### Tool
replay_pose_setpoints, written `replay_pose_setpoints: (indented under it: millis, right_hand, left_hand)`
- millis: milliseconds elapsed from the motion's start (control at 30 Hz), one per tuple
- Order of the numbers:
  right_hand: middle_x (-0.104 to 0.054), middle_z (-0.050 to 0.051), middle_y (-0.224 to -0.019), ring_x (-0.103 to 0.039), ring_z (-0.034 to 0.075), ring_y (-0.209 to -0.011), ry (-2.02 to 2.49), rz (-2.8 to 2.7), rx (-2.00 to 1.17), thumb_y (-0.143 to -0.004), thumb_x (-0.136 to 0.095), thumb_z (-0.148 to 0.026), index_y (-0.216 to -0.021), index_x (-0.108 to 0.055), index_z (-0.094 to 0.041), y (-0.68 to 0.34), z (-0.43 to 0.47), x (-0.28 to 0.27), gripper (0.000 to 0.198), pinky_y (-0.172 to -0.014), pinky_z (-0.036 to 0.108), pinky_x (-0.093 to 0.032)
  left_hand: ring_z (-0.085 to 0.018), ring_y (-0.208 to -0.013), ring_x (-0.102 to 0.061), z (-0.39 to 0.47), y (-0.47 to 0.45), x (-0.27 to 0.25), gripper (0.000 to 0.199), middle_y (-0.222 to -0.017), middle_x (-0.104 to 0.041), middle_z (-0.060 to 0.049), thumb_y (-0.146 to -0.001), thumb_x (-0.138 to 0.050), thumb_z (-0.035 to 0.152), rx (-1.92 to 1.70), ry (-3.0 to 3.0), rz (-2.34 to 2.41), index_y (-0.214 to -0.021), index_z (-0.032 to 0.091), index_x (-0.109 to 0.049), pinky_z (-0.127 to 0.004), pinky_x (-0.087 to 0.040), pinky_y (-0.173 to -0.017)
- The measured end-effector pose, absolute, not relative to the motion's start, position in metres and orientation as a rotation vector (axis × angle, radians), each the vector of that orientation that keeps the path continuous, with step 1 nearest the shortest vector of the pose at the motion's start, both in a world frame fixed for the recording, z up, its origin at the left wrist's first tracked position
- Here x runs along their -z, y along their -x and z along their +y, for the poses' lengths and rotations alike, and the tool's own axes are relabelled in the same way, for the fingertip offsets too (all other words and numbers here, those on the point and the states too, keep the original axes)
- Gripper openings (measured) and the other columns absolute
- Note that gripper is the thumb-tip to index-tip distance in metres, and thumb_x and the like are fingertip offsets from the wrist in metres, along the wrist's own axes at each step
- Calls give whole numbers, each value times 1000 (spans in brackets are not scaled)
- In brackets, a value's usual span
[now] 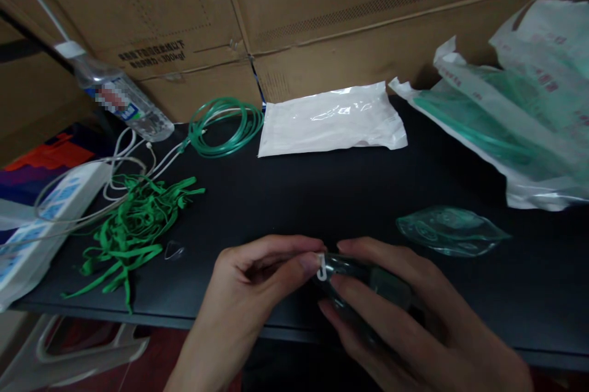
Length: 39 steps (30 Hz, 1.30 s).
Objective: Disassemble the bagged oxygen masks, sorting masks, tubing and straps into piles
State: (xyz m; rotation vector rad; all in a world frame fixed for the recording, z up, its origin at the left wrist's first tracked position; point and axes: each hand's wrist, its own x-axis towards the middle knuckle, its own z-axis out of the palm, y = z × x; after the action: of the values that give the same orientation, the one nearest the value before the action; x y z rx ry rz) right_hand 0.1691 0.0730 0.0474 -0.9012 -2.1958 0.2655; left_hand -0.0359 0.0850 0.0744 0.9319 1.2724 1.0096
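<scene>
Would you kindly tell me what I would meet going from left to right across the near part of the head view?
White power strip, tangle of green bands, small clear piece, left hand, white hook-shaped piece, right hand.

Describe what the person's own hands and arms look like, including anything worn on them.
The left hand is ungloved, with no ring on the fingers that show; no watch, bracelet or sleeve covers the visible wrist and forearm. The right hand is ungloved too, with no ring, cuff or marking in view. Anything farther up either arm lies outside the picture.
</scene>
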Motion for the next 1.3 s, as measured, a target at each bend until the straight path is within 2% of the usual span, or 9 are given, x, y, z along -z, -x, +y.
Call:
replay_pose_setpoints:
  millis: [133,333,467,633,767,867,967,1167,1300]
  right_hand:
    - [-79,14,-122,-73,29,-120,866,-2324,-112,-102,-45,-4,-129,-70,-20,-174,72,-44,41,-98,37,-64]
    - [-75,14,-132,-70,23,-126,924,-2237,-65,-103,-59,-12,-134,-67,-17,-168,66,-36,32,-107,31,-59]
    - [-74,13,-133,-67,22,-130,885,-2273,-113,-106,-52,-12,-137,-65,-15,-172,65,-38,34,-110,32,-56]
    - [-84,10,-109,-79,15,-107,921,-2116,-174,-107,-51,-13,-111,-79,-13,-168,71,-49,28,-107,17,-53]
    - [-83,8,-106,-80,11,-98,966,-1948,-316,-108,-52,-20,-104,-78,-15,-158,73,-50,27,-101,9,-54]
    - [-83,6,-107,-80,10,-97,968,-1905,-400,-107,-53,-20,-107,-75,-16,-158,74,-51,22,-95,9,-58]
    - [-82,5,-111,-80,10,-98,946,-1954,-442,-105,-55,-16,-111,-73,-18,-163,74,-53,19,-94,10,-59]
    - [-82,8,-108,-78,15,-107,883,-1967,-445,-102,-52,-6,-113,-74,-15,-160,71,-48,26,-96,18,-62]
    - [-77,8,-121,-77,17,-108,1026,-1947,-469,-96,-65,-11,-131,-61,-16,-160,66,-46,36,-95,19,-63]
  left_hand:
    - [-8,-75,-77,85,35,-75,19,-82,-85,5,-80,-83,14,-1010,-925,1245,-82,33,-88,-7,-55,-70]
    - [-7,-72,-72,85,34,-76,19,-78,-81,3,-78,-83,13,-1043,-1000,1241,-80,31,-88,-8,-54,-66]
    - [-7,-70,-70,84,35,-74,19,-75,-77,1,-78,-82,12,-1046,-1072,1227,-79,30,-88,-9,-52,-64]
    - [-7,-66,-65,83,34,-73,18,-72,-74,2,-79,-82,15,-1063,-1155,1263,-81,31,-88,-9,-49,-60]
    - [-7,-69,-68,82,34,-74,19,-74,-77,3,-79,-83,14,-1056,-1115,1251,-81,33,-88,-9,-50,-61]
    - [-10,-77,-73,82,35,-76,17,-82,-83,2,-84,-81,20,-977,-1027,1252,-87,35,-88,-12,-55,-70]
    - [-14,-76,-75,82,34,-76,12,-81,-85,-1,-85,-80,26,-899,-999,1263,-89,33,-88,-17,-58,-71]
    - [-16,-71,-74,84,37,-78,9,-80,-85,-2,-81,-83,26,-845,-987,1251,-87,29,-89,-21,-58,-69]
    - [-19,-76,-75,86,41,-78,10,-84,-86,-4,-84,-81,30,-803,-999,1224,-90,27,-89,-23,-57,-72]
